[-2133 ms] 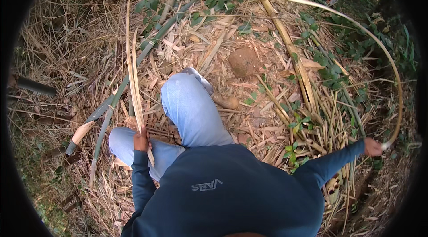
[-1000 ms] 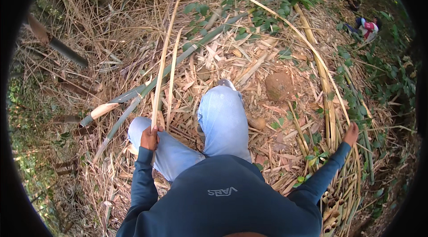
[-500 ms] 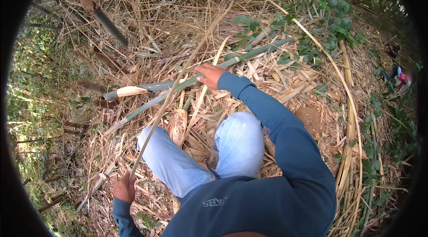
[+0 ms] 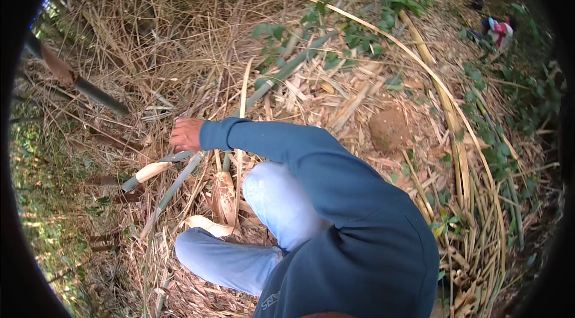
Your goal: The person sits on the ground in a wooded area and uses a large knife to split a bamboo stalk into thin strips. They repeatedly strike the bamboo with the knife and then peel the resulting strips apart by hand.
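Right hand: the right hand [image 4: 187, 135] reaches across to the person's left, fingers bent downward just by the peeled-end bamboo piece [image 4: 150, 172]; I cannot tell whether it grips anything.
Left hand: out of my sight, so I cannot tell its state.
Pale strip: the pale bamboo strip [image 4: 244, 87] passes beneath the sleeve [image 4: 257, 138]; looks light and springy, edges perhaps splintery, so I'd hold its flat faces near the middle.
Green pole: the green bamboo pole [image 4: 173, 192] slants under the forearm; probably stiffer, heavier, smooth, best taken midway.
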`<state>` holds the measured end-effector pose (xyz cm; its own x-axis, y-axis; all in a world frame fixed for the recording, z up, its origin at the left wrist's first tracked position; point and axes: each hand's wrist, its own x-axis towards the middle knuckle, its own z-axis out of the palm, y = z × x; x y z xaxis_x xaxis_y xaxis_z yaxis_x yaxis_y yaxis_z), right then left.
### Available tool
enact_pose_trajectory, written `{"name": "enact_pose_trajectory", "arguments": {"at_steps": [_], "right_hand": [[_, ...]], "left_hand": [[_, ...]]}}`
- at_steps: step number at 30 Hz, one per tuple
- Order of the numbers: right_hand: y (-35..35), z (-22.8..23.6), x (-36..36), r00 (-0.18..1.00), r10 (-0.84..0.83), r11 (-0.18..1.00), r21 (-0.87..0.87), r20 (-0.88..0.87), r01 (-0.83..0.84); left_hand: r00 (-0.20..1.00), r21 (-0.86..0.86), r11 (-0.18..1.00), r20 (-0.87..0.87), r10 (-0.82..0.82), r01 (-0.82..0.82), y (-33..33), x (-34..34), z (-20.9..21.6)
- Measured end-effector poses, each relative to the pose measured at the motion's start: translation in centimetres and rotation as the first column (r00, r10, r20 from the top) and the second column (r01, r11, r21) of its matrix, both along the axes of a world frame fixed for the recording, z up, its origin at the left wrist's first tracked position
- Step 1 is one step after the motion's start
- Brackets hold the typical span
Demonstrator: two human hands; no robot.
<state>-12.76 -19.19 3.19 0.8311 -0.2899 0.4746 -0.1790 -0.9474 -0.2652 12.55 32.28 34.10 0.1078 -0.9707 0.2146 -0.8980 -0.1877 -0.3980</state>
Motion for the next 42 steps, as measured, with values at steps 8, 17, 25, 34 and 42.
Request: {"name": "enact_pose_trajectory", "arguments": {"at_steps": [8, 17, 25, 34, 42], "right_hand": [[6.1, 16.4, 4.8, 0.965, -0.048, 0.924, 0.378, 0.258, -0.055], [22.0, 26.9, 11.3, 0.908, 0.373, 0.861, 0.294, 0.189, -0.415], [23.2, 26.4, 11.9, 0.855, 0.491, 0.762, 0.392, 0.169, -0.515], [19.5, 25.4, 8.4, 0.760, 0.265, 0.894, 0.144, 0.594, -0.424], [0.2, 12.7, -8.1, 0.848, -0.528, 0.622, 0.700, 0.045, 0.351]], "left_hand": [[0.725, -0.579, 0.788, -0.634, -0.271, -0.211, -11.7, 2.4, -9.7], [0.084, -0.493, 0.749, -0.854, -0.513, -0.443, -25.7, -5.9, -27.7], [0.097, -0.513, 0.587, -0.799, -0.594, -0.627, -26.7, -8.7, -25.8], [0.235, -0.590, 0.292, -0.655, -0.718, -0.753, -27.9, -6.9, -17.4], [0.133, -0.457, 0.183, -0.577, -0.806, -0.871, -4.7, 15.6, -10.2]]}}
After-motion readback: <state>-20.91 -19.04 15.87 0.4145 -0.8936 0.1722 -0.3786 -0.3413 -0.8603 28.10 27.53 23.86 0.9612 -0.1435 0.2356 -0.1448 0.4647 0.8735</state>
